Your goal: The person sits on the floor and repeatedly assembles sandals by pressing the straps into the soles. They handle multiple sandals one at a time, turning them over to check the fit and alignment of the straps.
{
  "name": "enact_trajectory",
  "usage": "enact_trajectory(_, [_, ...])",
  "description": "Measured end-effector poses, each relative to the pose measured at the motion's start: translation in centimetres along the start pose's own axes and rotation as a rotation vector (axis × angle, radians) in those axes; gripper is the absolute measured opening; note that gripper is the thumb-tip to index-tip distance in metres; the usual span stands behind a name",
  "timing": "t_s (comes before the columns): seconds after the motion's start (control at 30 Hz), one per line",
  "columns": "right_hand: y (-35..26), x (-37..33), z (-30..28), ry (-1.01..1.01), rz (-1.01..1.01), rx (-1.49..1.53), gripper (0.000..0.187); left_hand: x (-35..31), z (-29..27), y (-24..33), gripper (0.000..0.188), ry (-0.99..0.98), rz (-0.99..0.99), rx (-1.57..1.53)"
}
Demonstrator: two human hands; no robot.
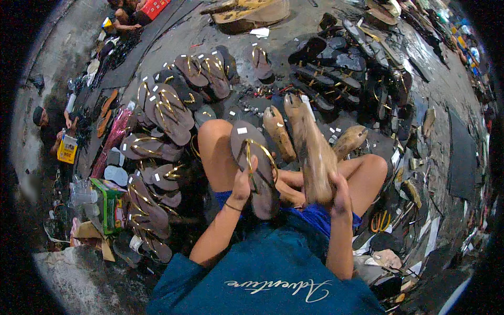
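My left hand [242, 182] is closed round the edge of a brown flip-flop [262, 197] with gold straps, its thumb by the strap. A white square sits at the sandal's toe end, which points away from me. In my right hand [340, 197] is a wooden foot-shaped shoe last [313, 149], gripped near its lower end and tilted with its narrow tip away from me. The last is slightly blurred. Between the sandal and this last lies a second wooden last [279, 134], and a third wooden last [350, 140] rests by my right knee.
Finished-looking gold-strapped flip-flops [170, 113] crowd the floor to my left. Dark soles [336, 73] are heaped ahead on the right. A green box [107, 206] stands at the left, scraps [386, 260] lie at the right. Another person's hand [128, 26] shows at the far left.
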State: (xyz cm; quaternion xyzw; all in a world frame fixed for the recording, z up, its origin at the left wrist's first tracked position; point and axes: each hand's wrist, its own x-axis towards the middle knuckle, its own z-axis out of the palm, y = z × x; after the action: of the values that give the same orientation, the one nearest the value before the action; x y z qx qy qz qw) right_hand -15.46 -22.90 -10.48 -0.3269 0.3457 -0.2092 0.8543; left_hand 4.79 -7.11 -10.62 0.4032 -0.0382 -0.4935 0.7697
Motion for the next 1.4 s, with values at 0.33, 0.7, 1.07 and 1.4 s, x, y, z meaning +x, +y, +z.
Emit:
enact_trajectory(0.33, [-1.0,-8.4,10.7,-0.213,-0.359,-1.246,0.067,-2.7,1.0,-1.0,0.09,-0.047,-0.106,-0.27])
enact_trajectory(0.7, [5.0,-4.1,14.1,0.024,-0.61,-1.355,0.061,-1.3,-4.0,-2.9,0.078,0.262,0.1,-0.149])
enact_trajectory(1.07, [0.3,-5.8,11.7,0.072,-0.97,-1.451,0.063,0.2,-2.9,-0.8,0.064,-0.099,0.127,0.533])
enact_trajectory(1.4, [-4.6,-5.9,9.9,-0.291,-0.895,-0.88,0.075,0.0,1.0,0.6,0.059,-0.016,0.158,0.682])
